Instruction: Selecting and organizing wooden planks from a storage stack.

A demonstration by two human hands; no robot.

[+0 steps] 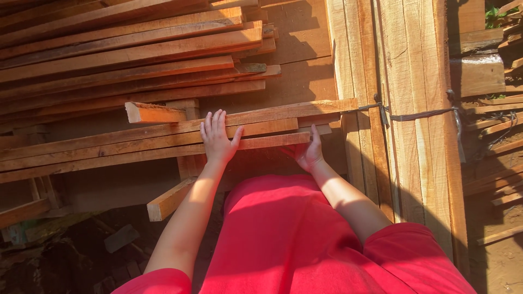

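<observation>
**Both hands on the front slats of the timber stack**

From my feed I take the nearest long slat (163, 154) as the landmark: a thin, rough-sawn strip of reddish wood, square-edged, running almost the full width of the view and rising slightly toward the right. The left hand (217, 140) lies flat on top of it and the slats just behind it, palm down, fingers spread and straight (not curled around anything). The right hand (308, 151) is at the slat's right end, fingers wrapped at the cut end-grain, thumb pointing up; it looks to be gripping that end, though glare and shadow blur the exact hold.

Behind the landmark slat lie more slats of the same kind, then a short stubby offcut (154, 113) with a pale sawn face. Farther behind, a loose heap of long battens (131, 54) fans out, coarse and splintery. To the slat's right stands a bundle of broad pale planks (403, 81), straight-grained, bound with dark wire (419, 115). In front of the slat and below it, a blocky length of wood (170, 200) juts out, and the person's red garment (283, 239) fills the foreground.
</observation>
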